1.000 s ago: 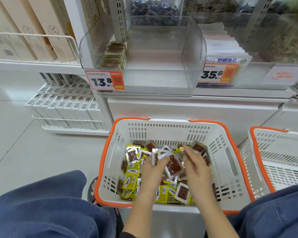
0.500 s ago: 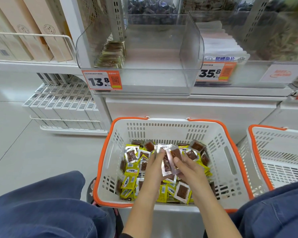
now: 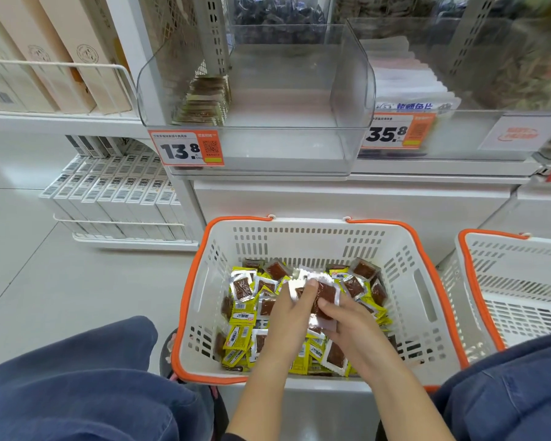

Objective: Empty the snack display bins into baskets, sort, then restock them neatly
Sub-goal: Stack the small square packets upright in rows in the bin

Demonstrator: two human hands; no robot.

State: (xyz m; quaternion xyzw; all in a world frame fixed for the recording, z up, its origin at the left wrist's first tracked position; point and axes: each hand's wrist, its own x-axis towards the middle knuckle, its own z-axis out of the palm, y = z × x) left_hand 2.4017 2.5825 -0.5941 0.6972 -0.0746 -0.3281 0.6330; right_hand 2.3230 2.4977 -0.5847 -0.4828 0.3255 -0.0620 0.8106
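Observation:
A white basket with an orange rim [image 3: 299, 237] stands in front of me, holding several small snack packets [image 3: 240, 337], yellow on one face and clear over brown on the other. Both hands are inside it. My left hand [image 3: 288, 316] and my right hand [image 3: 352, 319] together hold a small stack of packets [image 3: 323, 292] above the pile. Above the basket sits a clear display bin [image 3: 299, 148] with a short row of packets [image 3: 204, 101] stacked along its left wall.
A second white and orange basket [image 3: 519, 281] stands at the right. Price tags 13.8 [image 3: 185, 148] and 35.8 [image 3: 395, 132] hang on the shelf edge. White boxes [image 3: 115, 198] fill the low left shelf. My knees in blue trousers frame the basket.
The hands came together from apart: my right hand moved left and down to meet the left, and the gathered packets are now pressed between both hands.

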